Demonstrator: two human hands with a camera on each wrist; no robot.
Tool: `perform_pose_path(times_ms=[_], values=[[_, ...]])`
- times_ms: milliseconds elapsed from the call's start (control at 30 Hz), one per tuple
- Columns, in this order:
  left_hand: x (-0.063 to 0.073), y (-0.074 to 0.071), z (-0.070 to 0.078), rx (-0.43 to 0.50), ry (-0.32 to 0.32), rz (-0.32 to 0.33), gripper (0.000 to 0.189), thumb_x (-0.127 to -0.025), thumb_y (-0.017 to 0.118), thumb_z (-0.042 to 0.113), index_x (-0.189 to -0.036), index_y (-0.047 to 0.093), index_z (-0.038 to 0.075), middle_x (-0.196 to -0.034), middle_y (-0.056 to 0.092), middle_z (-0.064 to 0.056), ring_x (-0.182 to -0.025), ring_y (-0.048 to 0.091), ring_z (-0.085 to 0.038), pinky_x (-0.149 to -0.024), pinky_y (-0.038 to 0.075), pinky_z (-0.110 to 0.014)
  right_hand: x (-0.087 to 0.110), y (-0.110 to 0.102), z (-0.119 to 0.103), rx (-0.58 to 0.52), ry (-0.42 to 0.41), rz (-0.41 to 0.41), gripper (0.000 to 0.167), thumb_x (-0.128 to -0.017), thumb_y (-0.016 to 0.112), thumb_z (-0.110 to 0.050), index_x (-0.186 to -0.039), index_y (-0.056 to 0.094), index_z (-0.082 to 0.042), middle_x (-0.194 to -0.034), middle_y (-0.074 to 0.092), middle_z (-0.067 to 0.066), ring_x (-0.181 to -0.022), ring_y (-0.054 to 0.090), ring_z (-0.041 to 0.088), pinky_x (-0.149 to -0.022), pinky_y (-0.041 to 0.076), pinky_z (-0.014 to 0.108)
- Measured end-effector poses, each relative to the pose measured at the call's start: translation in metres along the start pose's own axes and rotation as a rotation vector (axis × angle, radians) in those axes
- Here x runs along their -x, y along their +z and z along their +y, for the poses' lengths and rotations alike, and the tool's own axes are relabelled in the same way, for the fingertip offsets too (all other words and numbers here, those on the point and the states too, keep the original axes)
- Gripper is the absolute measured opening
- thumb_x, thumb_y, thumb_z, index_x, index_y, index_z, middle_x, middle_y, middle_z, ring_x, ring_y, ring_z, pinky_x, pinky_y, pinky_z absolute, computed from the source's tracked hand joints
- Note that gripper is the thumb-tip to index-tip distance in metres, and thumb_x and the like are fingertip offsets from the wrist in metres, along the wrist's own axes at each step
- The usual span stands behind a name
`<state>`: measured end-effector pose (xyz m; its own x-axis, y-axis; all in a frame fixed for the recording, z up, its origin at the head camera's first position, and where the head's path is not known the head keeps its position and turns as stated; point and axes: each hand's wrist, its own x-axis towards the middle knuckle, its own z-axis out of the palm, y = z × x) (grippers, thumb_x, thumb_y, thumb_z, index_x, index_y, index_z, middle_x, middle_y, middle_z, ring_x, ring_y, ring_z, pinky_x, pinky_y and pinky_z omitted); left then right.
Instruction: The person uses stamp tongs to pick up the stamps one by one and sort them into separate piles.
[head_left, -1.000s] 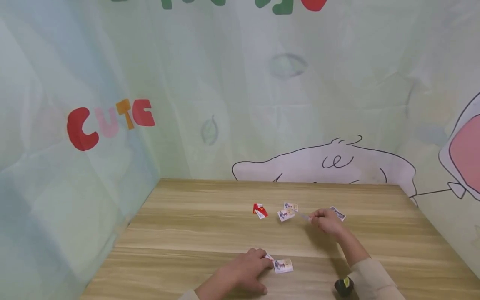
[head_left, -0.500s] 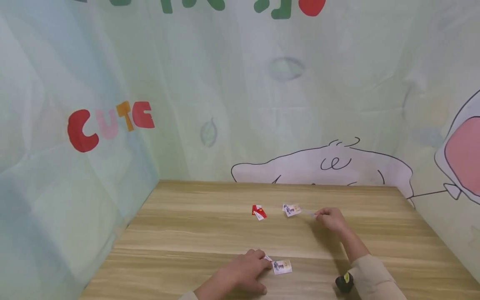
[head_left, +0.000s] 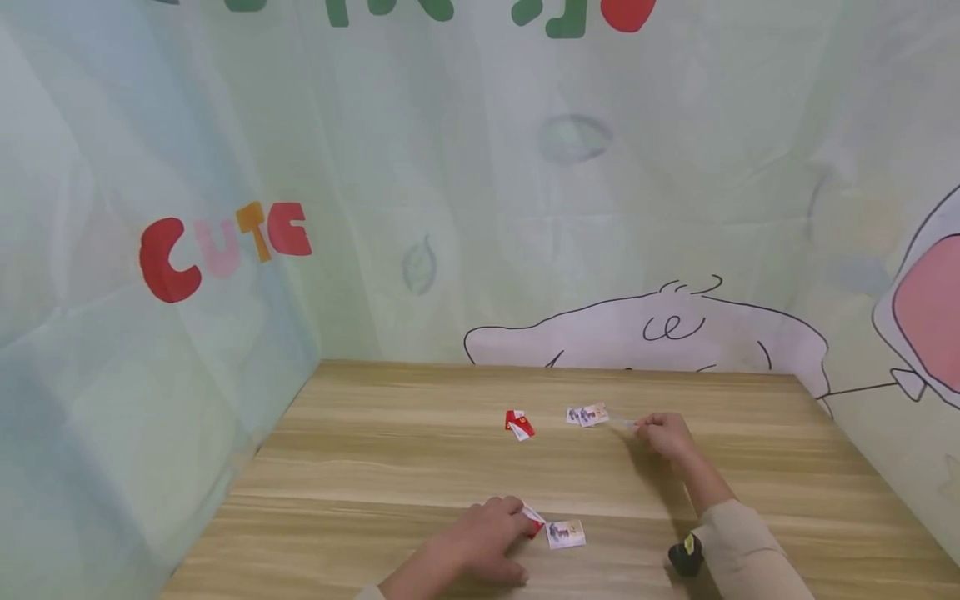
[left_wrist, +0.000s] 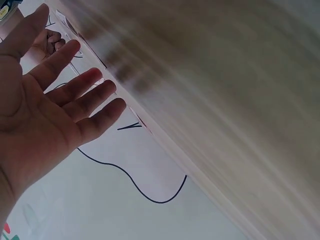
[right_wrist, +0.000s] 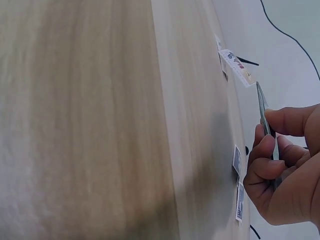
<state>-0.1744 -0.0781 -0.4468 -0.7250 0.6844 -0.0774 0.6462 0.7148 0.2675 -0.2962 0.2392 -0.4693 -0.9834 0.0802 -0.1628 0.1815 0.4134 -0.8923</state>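
My right hand pinches a pair of tweezers between thumb and fingers. At the tips of the tweezers is a pale stamp with a printed picture. In the head view this stamp overlaps the right part of a similar stamp on the table. My left hand rests low at the front with its fingers extended, seen palm-on in the left wrist view. Its fingertips are right at a red stamp and a white one, partly covered. Another pale picture stamp lies just right of these.
A small cluster of red and white stamps lies farther back, left of the tweezers. Two dark stamps show beside the right hand in the right wrist view. Printed cloth walls rise behind the wooden table.
My right hand has moved right and slightly back, carrying the stamp in the tweezers toward the back right. My left hand has shifted slightly left, showing more of the red stamp.
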Motion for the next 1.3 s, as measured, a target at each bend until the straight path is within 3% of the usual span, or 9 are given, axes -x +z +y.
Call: perform_pose_path(times_ms=[200, 833, 1100, 1300], values=[[0.001, 0.0, 0.001, 0.003, -0.057, -0.043, 0.042, -0.072, 0.076, 0.037, -0.108, 0.065, 0.021, -0.106, 0.051, 0.006, -0.091, 0.046, -0.011, -0.078, 0.044, -0.029, 0.002, 0.0, 0.0, 0.024, 0.021, 0.002, 0.019, -0.085, 0.053, -0.003, -0.1, 0.058, 0.009, -0.071, 0.048, 0.003, -0.057, 0.042, 0.013, -0.051, 0.035, 0.025], [-0.002, 0.0, -0.001, 0.007, -0.072, -0.057, 0.044, -0.071, 0.078, 0.037, -0.11, 0.065, 0.021, -0.106, 0.05, 0.007, -0.09, 0.044, -0.01, -0.079, 0.043, -0.028, 0.002, 0.004, 0.0, 0.034, -0.039, 0.036, 0.014, -0.083, 0.054, -0.001, -0.09, 0.06, 0.01, -0.068, 0.048, 0.005, -0.056, 0.043, 0.014, -0.05, 0.037, 0.027], [0.0, -0.001, -0.001, 0.018, -0.085, -0.058, 0.045, -0.07, 0.078, 0.035, -0.11, 0.065, 0.02, -0.104, 0.05, 0.007, -0.089, 0.044, -0.01, -0.078, 0.043, -0.027, 0.014, 0.004, 0.002, 0.166, -0.189, 0.038, 0.013, -0.084, 0.058, -0.003, -0.085, 0.062, 0.009, -0.091, 0.055, 0.016, -0.074, 0.047, 0.022, -0.06, 0.041, 0.03], [0.001, 0.0, 0.001, 0.044, -0.101, -0.079, 0.043, -0.071, 0.078, 0.035, -0.11, 0.065, 0.021, -0.104, 0.049, 0.008, -0.089, 0.043, -0.009, -0.078, 0.044, -0.027, 0.028, 0.005, 0.0, 0.142, -0.228, 0.026, 0.01, -0.083, 0.06, -0.001, -0.085, 0.062, 0.008, -0.092, 0.058, 0.014, -0.081, 0.048, 0.024, -0.063, 0.041, 0.03]])
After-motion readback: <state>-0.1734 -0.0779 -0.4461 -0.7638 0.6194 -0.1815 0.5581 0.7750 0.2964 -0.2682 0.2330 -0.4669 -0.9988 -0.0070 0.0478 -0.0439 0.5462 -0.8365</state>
